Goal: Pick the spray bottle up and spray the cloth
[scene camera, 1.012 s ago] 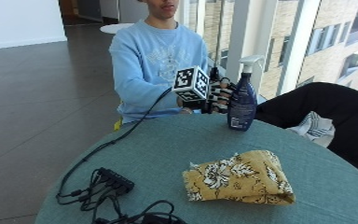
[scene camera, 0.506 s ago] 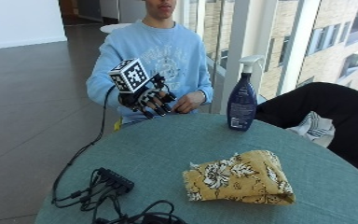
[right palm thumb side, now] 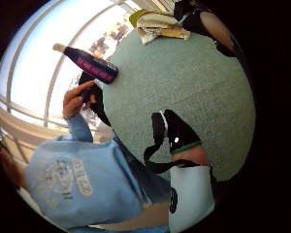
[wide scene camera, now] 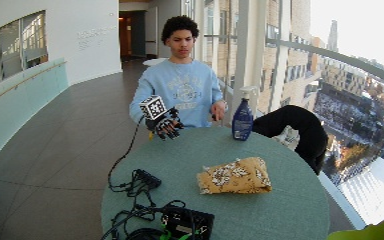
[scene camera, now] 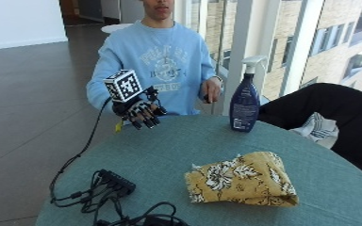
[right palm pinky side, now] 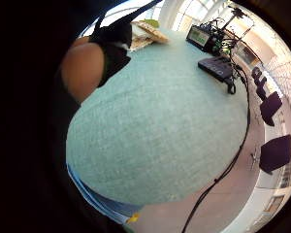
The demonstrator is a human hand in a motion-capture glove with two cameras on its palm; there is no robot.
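The dark blue spray bottle (scene camera: 244, 101) with a white trigger stands upright at the table's far edge. The folded yellow floral cloth (scene camera: 243, 179) lies on the teal table (scene camera: 168, 150), nearer the camera and apart from the bottle. My gloved right hand (scene camera: 140, 113) hovers over the far left edge of the table, well to the left of the bottle, with fingers hanging relaxed and nothing in them. The bare left hand (scene camera: 210, 89) rests at the table edge just left of the bottle. The thumb side palm view shows the bottle (right palm thumb side: 87, 60) and the cloth (right palm thumb side: 160, 24) at a distance.
A black power strip with tangled cables (scene camera: 115, 183) lies at the table's front left, and a black box (wide scene camera: 189, 222) sits nearer the front edge. A chair with a dark jacket (scene camera: 332, 108) stands at the right, behind the bottle.
The gloved hand was at the bottle a second ago. It has let go and drawn back left to the table's far left edge. The bottle stands where it was.
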